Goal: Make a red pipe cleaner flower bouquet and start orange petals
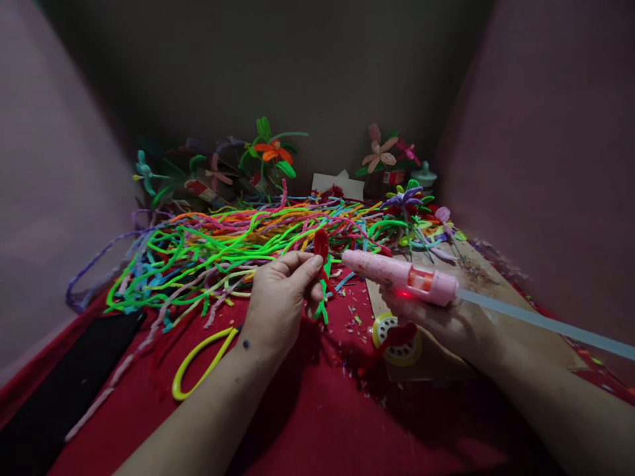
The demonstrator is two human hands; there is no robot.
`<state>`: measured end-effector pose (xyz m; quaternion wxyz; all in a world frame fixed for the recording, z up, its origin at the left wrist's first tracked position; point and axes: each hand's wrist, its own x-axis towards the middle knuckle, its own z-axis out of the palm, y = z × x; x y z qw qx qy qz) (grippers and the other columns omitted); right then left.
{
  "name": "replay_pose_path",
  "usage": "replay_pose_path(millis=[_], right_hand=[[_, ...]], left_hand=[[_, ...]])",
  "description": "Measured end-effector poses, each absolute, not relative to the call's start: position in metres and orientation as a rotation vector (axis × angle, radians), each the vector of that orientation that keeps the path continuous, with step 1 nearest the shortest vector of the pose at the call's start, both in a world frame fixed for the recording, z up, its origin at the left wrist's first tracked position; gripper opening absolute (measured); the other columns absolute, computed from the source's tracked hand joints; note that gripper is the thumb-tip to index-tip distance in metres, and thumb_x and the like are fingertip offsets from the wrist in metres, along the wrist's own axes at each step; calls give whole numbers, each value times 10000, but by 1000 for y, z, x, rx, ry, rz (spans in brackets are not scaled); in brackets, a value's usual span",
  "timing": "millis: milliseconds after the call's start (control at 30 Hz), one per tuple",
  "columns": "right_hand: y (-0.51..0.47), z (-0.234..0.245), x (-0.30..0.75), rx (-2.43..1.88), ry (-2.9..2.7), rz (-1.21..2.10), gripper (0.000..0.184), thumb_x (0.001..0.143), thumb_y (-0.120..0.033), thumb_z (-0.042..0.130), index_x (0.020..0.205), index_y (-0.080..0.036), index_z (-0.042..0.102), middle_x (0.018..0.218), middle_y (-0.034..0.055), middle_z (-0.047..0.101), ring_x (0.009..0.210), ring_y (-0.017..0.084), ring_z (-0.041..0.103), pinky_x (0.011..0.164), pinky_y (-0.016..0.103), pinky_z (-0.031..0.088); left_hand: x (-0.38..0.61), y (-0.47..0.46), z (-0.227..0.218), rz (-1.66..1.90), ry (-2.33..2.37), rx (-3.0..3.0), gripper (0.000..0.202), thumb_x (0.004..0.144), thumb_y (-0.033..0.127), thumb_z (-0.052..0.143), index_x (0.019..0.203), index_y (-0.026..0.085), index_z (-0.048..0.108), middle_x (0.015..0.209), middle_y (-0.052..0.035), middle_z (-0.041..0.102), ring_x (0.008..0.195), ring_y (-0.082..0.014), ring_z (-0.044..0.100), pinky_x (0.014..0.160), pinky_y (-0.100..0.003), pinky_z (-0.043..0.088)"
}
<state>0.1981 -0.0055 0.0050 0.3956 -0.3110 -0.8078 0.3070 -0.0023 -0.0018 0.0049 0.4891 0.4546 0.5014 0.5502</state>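
Observation:
Between thumb and fingers, my left hand (285,297) pinches a red pipe-cleaner petal (321,243), a fuzzy loop held upright. My right hand (431,320) is wrapped round a pink glue gun (397,274), whose nozzle points left and stops a short way from the petal. A red light glows on the gun, and a long translucent glue stick (546,320) sticks out of its back. Below my right hand, another red pipe-cleaner piece (399,338) lies across a round yellow-rimmed disc with holes (381,325). Green pipe-cleaner bits (322,311) show just behind my left fingers.
A tangled heap of coloured pipe cleaners (238,231) spreads across the back of the red cloth (317,423). Finished pipe-cleaner flowers (272,152) stand behind it. Yellow-handled scissors (198,363) and a black flat object (69,390) lie left; a cardboard sheet (520,297) lies right.

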Motion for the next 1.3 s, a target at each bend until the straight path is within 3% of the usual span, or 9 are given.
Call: replay_pose_path(millis=[133,367,600,767,1000,1133,1300], right_hand=[[-7,5,199,-793,-2051,802,432,888,-272,493,1320,-280,499,1283,-2,582,1120,257,588,979,379,470],[-7,-5,206,-932,-1992,765,436,881,-305,516,1316,-277,507,1072,18,696,1024,270,637,886,388,530],[-8,10,198,-843,-2054,814,432,888,-282,494,1319,-263,502,1247,14,608,1179,268,546,969,390,480],[-8,11,197,-780,-2057,810,423,886,-282,491,1307,-251,517,1265,17,596,1173,248,554,990,360,463],[-9,6,201,-891,-2073,764,442,873,-296,513,1314,-255,514,983,20,721,968,257,661,827,349,557],[-9,9,201,-911,-2095,780,458,875,-279,510,1332,-268,489,1086,16,691,920,242,675,764,320,573],[-9,8,200,-888,-2067,796,447,865,-273,527,1312,-260,513,1209,11,632,1018,260,641,853,351,546]], left_hand=[[-3,-1,5,1333,1210,1101,177,746,316,635,705,156,571,410,50,512,317,-58,389,339,-169,307],[-2,-2,6,1307,1210,1115,174,759,311,629,712,159,559,418,50,528,304,-59,406,337,-168,309],[-2,-1,5,1312,1159,1071,168,747,306,640,710,163,561,413,54,524,297,-58,394,323,-167,298],[-3,0,4,1304,1151,1073,155,778,288,613,707,165,550,422,55,526,306,-57,393,333,-167,300],[-3,-1,4,1304,1148,1078,161,790,288,604,704,166,542,429,55,521,314,-60,397,337,-171,301],[-4,0,2,1302,1138,1077,167,789,294,605,709,161,545,427,51,521,310,-60,394,332,-171,298],[-4,1,0,1304,1127,1059,169,779,302,614,715,160,549,428,50,520,309,-62,398,330,-172,303]])
